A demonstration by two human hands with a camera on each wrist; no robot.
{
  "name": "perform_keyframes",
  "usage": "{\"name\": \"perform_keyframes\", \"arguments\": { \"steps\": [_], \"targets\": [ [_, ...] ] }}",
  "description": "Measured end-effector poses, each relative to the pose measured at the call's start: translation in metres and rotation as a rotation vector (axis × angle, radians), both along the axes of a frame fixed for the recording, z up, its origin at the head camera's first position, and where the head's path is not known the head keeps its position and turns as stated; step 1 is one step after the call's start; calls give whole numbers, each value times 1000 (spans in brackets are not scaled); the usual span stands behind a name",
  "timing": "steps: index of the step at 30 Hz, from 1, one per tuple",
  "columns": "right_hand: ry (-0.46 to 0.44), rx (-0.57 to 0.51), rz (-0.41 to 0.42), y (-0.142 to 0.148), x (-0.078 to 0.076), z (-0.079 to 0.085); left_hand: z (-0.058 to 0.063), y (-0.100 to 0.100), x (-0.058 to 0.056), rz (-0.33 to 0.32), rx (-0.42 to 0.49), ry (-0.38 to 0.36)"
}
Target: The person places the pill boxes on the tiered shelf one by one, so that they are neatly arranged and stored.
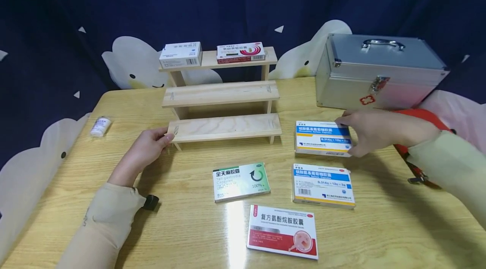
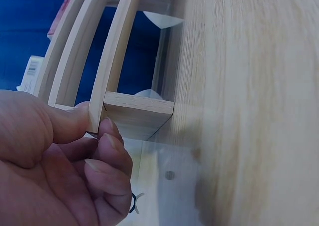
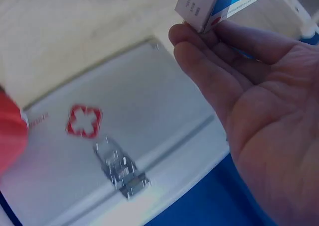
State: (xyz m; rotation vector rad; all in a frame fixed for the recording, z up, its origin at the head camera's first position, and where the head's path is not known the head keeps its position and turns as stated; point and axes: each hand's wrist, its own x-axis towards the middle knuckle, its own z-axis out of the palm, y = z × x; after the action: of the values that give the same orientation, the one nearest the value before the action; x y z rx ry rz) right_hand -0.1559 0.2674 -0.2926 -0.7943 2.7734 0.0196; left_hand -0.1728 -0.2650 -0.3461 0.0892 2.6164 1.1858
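Left hand (image 1: 147,147) pinches the rack (image 1: 228,127), right hand (image 1: 373,129) a box (image 1: 319,137) right of it, likely light, stiff, easiest by its ends.

Wood-grain surface (image 1: 182,227): three-tier wooden shelf (image 1: 222,93); silver first-aid case (image 1: 379,71); white pill bottle (image 1: 100,127); red bag (image 1: 429,118); flat-lying gastrodia box (image 1: 241,181), nearer glucosamine box (image 1: 322,186), red-and-white capsule box (image 1: 282,232).

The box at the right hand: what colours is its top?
White with blue bands and thin orange striping; the box shows best in the head view.
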Motion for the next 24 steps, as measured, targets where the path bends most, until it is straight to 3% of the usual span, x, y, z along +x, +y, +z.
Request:
{"name": "perform_keyframes", "arguments": {
  "steps": [10,17,24],
  "targets": [
    [110,-27,-16,-7,-7,47,-2,-1,-2,2,-3,9],
    [136,-17,38,-42,-20,74,-3,-3,-4,-5,2,9],
    [103,1,104,-90,-38,94,-3,-4,-4,-1,-2,4]
  ]
}}
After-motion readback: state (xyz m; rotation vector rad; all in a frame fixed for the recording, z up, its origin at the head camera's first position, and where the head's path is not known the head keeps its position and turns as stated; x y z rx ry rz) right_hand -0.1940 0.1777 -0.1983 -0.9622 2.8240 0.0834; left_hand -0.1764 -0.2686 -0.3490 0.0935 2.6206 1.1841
